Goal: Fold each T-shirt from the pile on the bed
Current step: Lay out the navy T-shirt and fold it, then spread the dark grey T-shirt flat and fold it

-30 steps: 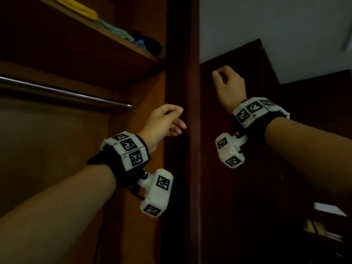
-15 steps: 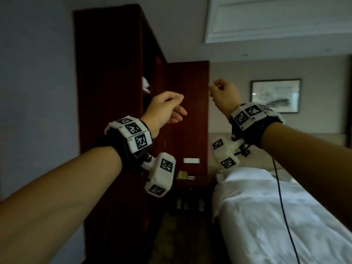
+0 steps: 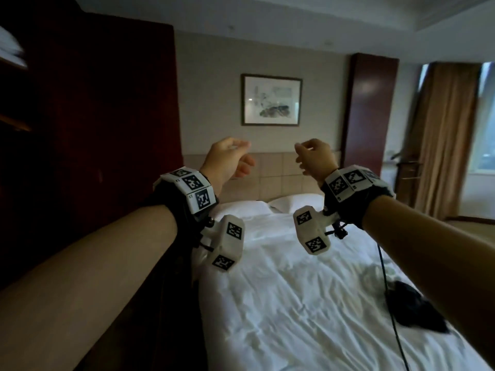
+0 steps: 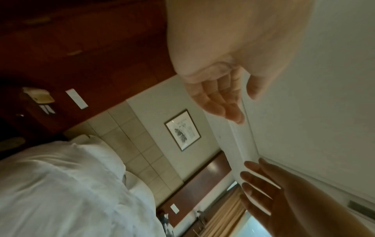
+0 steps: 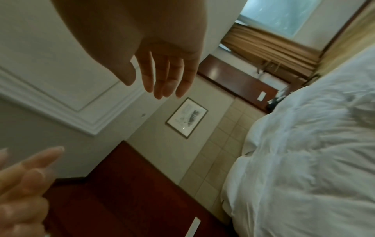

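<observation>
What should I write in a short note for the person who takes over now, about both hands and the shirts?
Left hand: raised over the white bed, fingers relaxed, nothing in its grip.
Right hand: the same, raised and holding nothing.
Things: a dark crumpled garment lies on the bed's right side, partly hidden by the right forearm; whether more shirts lie there cannot be told.
Done: no folded shirt is visible on the bed.
Left: pick up the garment and fold it.
</observation>
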`<action>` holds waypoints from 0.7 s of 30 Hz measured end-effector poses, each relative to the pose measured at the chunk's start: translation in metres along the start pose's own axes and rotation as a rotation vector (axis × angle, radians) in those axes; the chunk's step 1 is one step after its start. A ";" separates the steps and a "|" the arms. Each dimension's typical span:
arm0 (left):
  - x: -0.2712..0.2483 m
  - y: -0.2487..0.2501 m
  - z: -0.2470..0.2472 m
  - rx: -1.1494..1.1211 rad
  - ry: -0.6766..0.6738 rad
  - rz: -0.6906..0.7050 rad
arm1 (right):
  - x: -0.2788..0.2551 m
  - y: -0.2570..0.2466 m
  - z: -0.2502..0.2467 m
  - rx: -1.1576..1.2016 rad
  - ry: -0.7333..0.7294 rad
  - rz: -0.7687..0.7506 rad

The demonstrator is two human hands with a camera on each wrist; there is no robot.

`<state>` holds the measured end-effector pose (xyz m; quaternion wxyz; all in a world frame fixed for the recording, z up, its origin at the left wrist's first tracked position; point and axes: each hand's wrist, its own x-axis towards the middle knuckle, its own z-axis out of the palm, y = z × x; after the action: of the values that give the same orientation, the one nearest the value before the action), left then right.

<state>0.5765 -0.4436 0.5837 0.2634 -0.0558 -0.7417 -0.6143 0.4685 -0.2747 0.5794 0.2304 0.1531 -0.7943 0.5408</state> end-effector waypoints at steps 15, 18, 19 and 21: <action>0.145 -0.159 0.214 -0.127 -0.312 -0.176 | 0.082 0.253 -0.078 -0.092 0.135 0.577; 0.157 -0.184 0.262 -0.115 -0.331 -0.221 | 0.098 0.307 -0.100 -0.161 0.151 0.608; 0.161 -0.194 0.281 -0.113 -0.336 -0.238 | 0.105 0.325 -0.109 -0.152 0.152 0.616; 0.167 -0.209 0.302 -0.107 -0.335 -0.261 | 0.116 0.351 -0.118 -0.148 0.151 0.626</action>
<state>0.2511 -0.2495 0.4439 0.0514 -0.0743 -0.7424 -0.6639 0.2203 -0.0353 0.4005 0.1216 -0.1563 -0.8208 0.5359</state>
